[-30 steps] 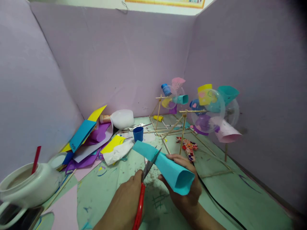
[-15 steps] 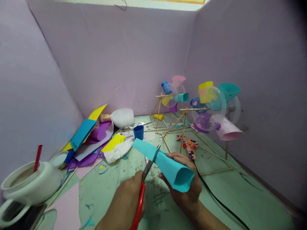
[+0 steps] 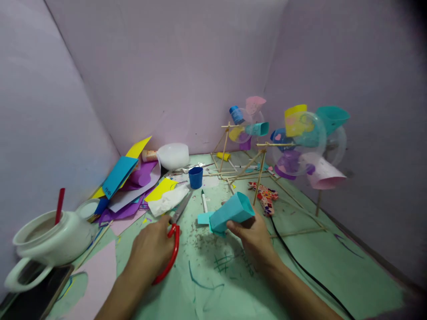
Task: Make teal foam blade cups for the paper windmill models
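Observation:
My left hand (image 3: 156, 244) is closed around the red-handled scissors (image 3: 174, 255), whose blades point away and slightly right over the table. In my right hand (image 3: 251, 231) is a turquoise paper cup (image 3: 230, 214), tilted with its wide open end up and to the right. A small flat turquoise paper piece (image 3: 203, 218) shows at the cup's narrow end; whether it is joined to the cup I cannot tell. Just beyond lies a white marker (image 3: 204, 202). A small blue cup (image 3: 195, 178) stands farther back.
At right, two stick frames (image 3: 263, 169) carry clear plastic wheels with coloured paper cups. A flower-patterned glue gun (image 3: 266, 198) trails a black cord (image 3: 300, 271). To the left are piled coloured papers (image 3: 120, 178), a white bottle (image 3: 173, 155), a white pot (image 3: 56, 242) and a dark phone (image 3: 40, 293).
The scissors have come away from the turquoise paper and moved left with my left hand. My right hand has turned the cup more upright and moved it left. Its long strip no longer extends out.

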{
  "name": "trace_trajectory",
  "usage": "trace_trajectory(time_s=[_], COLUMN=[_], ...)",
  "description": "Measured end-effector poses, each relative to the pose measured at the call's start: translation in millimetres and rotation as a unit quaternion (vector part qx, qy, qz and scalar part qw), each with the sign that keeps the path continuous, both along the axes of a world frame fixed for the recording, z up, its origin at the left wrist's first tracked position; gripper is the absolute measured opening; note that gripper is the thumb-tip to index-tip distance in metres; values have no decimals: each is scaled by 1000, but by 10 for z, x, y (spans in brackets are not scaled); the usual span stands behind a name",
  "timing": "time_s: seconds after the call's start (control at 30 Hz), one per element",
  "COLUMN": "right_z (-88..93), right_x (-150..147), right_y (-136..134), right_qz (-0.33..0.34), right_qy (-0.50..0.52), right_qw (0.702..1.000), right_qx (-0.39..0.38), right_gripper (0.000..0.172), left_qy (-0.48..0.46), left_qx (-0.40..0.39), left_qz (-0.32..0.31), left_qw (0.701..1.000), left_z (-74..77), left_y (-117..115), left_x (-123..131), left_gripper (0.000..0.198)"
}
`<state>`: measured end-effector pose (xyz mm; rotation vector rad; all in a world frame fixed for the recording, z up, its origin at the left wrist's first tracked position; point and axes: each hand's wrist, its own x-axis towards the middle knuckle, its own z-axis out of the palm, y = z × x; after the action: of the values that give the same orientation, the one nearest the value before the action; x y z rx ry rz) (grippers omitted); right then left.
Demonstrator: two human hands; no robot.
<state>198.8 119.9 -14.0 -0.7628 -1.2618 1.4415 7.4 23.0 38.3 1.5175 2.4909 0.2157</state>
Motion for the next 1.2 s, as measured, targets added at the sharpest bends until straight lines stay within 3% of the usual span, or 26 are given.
trace_trajectory(time_s=[0.13, 0.23, 0.3, 0.4, 0.5, 0.57, 0.73, 0.83, 0.93, 1.07, 1.13, 1.2], right_z=[37, 134, 158, 105, 38, 31, 71, 57, 30, 50, 87, 127], right_x=[70, 94, 83, 55, 52, 68, 125, 133, 114, 52, 2, -60], right_y=[10, -64, -118, -167, -174, -166, -143, -145, -157, -136, -100, -52], right_qz=[131, 230, 262, 270, 267, 268, 279, 230, 185, 131, 141, 179], right_qy=[-33, -147, -213, -276, -303, -307, -227, -201, -206, -92, -7, 43], right_qw=[991, 959, 931, 897, 882, 880, 893, 911, 935, 986, 988, 967], right_qx=[-1, 76, 140, 214, 244, 245, 272, 277, 221, 53, -61, -176], right_gripper=[55, 49, 44, 32, 28, 36, 87, 76, 55, 60, 58, 44], left_qy=[76, 82, 79, 75, 75, 87, 98, 95, 66, -26, -84, -111], left_qx=[-68, -102, -116, -121, -118, -107, -73, -60, -17, 137, 209, 238], left_qz=[3, -11, -6, -4, 2, 19, 29, 37, 44, 75, 83, 85], left_qw=[995, 991, 990, 990, 990, 990, 992, 993, 997, 987, 971, 961], left_z=[-21, -77, -109, -101, -26, 22, 10, -29, -27, -16, -36, -56], left_y=[-28, -19, -6, -4, -31, -53, -50, -20, -19, -43, -9, 85], left_x=[-266, -388, -428, -432, -383, -347, -334, -331, -274, -199, -243, -382], left_gripper=[31, 28, 29, 42, 51, 48, 43, 40, 39, 34, 28, 26])
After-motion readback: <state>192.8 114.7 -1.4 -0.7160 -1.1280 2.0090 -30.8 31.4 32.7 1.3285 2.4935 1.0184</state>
